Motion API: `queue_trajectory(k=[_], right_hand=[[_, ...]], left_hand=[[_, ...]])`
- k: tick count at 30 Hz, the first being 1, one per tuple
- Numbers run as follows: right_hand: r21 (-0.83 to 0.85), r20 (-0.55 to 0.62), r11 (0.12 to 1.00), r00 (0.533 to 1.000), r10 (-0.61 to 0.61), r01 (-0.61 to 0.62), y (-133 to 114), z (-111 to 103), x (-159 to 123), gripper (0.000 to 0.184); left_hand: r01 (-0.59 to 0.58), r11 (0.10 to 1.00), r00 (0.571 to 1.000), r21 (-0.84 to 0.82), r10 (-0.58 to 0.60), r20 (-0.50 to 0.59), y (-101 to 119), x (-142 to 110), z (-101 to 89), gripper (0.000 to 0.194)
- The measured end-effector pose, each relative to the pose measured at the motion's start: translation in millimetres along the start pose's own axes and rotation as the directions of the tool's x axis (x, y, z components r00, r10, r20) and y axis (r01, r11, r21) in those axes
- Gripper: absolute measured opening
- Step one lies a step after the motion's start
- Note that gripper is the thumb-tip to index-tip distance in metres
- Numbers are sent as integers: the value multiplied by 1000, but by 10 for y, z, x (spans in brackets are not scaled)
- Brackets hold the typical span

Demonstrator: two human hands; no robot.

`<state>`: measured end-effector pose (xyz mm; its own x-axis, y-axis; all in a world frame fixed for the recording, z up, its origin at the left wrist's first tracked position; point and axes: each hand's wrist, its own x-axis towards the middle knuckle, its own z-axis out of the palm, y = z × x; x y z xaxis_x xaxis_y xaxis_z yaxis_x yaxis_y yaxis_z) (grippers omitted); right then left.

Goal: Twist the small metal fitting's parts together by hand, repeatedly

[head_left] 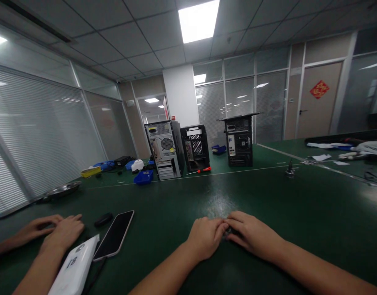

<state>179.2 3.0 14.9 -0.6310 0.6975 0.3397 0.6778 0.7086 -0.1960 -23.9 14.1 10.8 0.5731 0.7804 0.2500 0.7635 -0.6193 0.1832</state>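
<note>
Green counter point(299, 213) fills the office; left hand point(206, 237) and right hand point(252, 232) rest fingertips together over a small dark object point(228, 233), grip unclear; a smartphone point(114, 235) lies nearby.

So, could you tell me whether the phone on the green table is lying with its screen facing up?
Yes, the phone lies flat on the green table, its dark glossy screen facing up beside a co-worker's hand.

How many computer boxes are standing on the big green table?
3. A silver-backed computer case stands on the left, a small black computer case right beside it, and another black computer case apart on the right. More may be hidden behind them.
</note>
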Motion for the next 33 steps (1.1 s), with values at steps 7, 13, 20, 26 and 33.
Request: queue_trajectory(k=[7,13,20,26,33], right_hand=[[-40,-52,999,998,22,-24,81,-55,-5,41],[27,-111,997,991,80,-78,167,-62,-33,37],[88,0,995,999,38,-38,47,-129,-76,26],[9,91,1000,996,-12,11,-20,-38,-34,17],[-48,91,992,990,-110,115,-34,-97,-31,21]], left_hand=[[4,999,998,-43,-7,-56,-42,-4,19,31],[65,949,995,-307,-84,-51,-122,12,58,24],[-43,986,999,-160,39,-25,-79,-26,2,32],[-197,978,980,67,197,5,-37,-56,-22,34],[-185,974,982,128,178,60,-13,-84,-75,42]])
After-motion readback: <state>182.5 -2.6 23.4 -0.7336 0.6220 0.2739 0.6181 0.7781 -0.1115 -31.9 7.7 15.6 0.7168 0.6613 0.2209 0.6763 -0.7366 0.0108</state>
